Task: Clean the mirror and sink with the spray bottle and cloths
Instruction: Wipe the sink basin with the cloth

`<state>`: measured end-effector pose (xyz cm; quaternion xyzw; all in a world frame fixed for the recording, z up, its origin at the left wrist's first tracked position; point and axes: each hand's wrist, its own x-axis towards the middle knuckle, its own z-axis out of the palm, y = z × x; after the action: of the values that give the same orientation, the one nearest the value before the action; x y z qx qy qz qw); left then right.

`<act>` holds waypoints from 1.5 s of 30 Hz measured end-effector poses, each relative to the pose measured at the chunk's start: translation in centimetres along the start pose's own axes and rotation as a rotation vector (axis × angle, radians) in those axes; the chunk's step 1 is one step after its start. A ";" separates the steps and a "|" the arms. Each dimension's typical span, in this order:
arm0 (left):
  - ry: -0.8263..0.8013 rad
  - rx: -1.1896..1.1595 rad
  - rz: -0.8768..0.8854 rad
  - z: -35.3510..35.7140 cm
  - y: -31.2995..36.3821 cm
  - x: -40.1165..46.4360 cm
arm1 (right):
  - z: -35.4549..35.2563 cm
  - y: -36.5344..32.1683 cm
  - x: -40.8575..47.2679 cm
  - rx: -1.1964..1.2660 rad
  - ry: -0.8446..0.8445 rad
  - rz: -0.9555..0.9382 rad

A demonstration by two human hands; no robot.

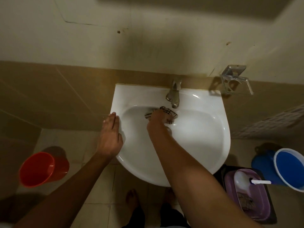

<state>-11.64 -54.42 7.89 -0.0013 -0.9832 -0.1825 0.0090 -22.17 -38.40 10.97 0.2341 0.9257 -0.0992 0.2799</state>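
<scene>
- While wiping the back wall of the sink just below the tap, right hand clenched round a checked cloth and pressing it to the porcelain; left hand flat, fingers straight, resting on the left rim, grasping nothing.
- Likely to knock knuckles or snag the cloth on the tap spout, given how close the cloth sits beneath it; a corner caught there would pull the cloth out of the grip.
- Could slide off the rim if wet: left palm appears to bear weight on smooth glazed porcelain, near the edge, with a red bucket on the floor below.
- Might leave the front and right side of the bowl unwiped, since the cloth covers only a small patch at the back.
- Risk of a slip underfoot: bare feet on floor tiles right beneath the front edge of the sink, should water drip over.
- Spray bottle lying in a purple tub on the floor off the right front edge of the sink, beside a blue bucket; reaching down for it from here would mean bending near the sink's hard edge.
- Second cloth apparently in the same tub, too dim to confirm.
- Mirror not clearly in view, so progress there cannot be judged.
</scene>
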 end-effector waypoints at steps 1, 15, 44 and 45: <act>0.002 -0.008 0.001 -0.1 -0.1 0.0 | -0.3 -0.9 -0.7 0.034 -0.027 -0.009; -0.047 0.006 0.084 -0.4 -1.6 -0.3 | 11.0 4.5 -3.0 0.126 0.007 -0.880; -0.063 0.048 0.048 -0.4 -0.7 -0.3 | 5.5 5.3 -10.7 -0.142 -0.151 -0.716; -0.061 0.047 0.048 -0.3 -0.7 -0.3 | 5.0 5.5 -10.9 -0.142 -0.194 -0.737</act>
<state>-11.35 -55.21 7.93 -0.0303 -0.9867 -0.1590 -0.0164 -9.13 -39.30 12.76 -0.1447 0.9216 -0.1503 0.3272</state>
